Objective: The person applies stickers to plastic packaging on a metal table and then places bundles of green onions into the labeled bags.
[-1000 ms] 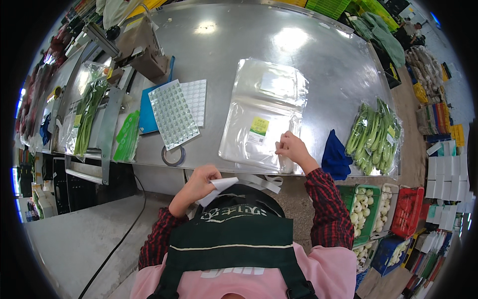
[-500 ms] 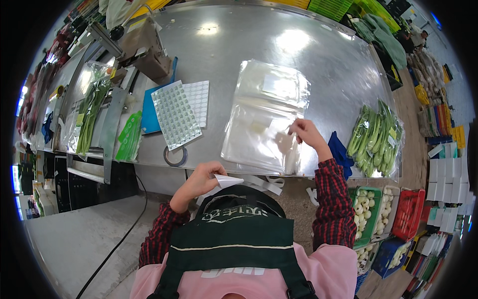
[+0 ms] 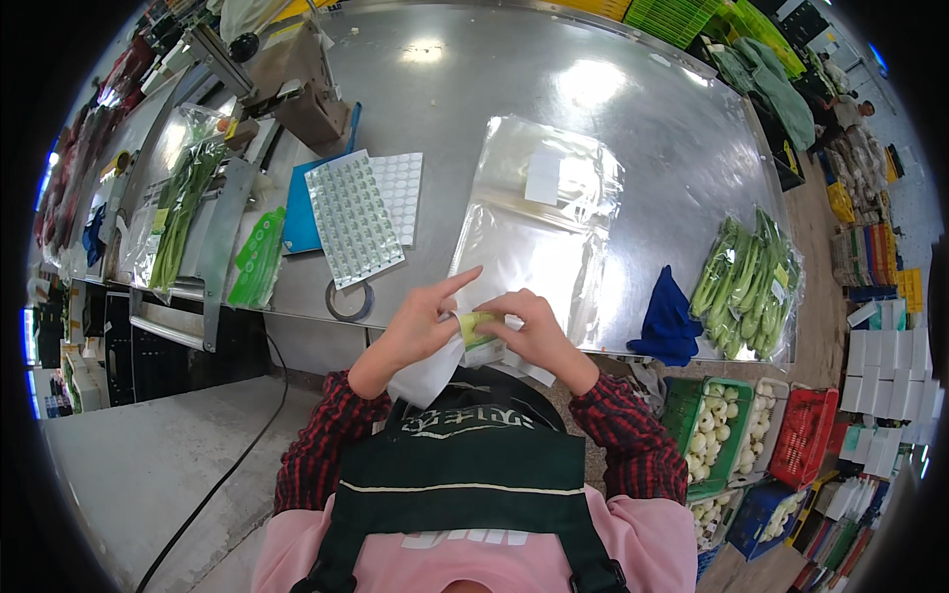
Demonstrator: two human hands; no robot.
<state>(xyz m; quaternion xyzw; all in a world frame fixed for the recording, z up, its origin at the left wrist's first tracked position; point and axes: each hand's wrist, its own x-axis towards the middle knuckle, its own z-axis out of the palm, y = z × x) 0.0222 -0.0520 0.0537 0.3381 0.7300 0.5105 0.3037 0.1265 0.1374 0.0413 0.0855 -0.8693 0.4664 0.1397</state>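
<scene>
Close in front of my chest, my left hand (image 3: 420, 321) grips a white label sheet (image 3: 427, 378) that hangs below it, index finger pointing out. A yellow-green label (image 3: 481, 326) stands at the sheet's edge, with the fingers of my right hand (image 3: 539, 336) closed on it. Whether the label is fully off the sheet cannot be made out. Just beyond both hands lies a stack of clear plastic bags (image 3: 504, 242) on the metal table, a pale rectangular label (image 3: 543, 178) showing on its upper part.
Left on the table are a sticker sheet (image 3: 354, 222), a blue folder (image 3: 301, 212), a tape roll (image 3: 349, 300) and green packaging (image 3: 259, 259). A sealing machine (image 3: 297, 89) stands behind. Bagged green vegetables (image 3: 746, 282) and a blue cloth (image 3: 669, 321) lie right, above vegetable crates (image 3: 806, 435).
My right hand has left the bag stack and come in beside my left hand, closing on the label. The left hand has risen and moved right; the sheet now shows more fully.
</scene>
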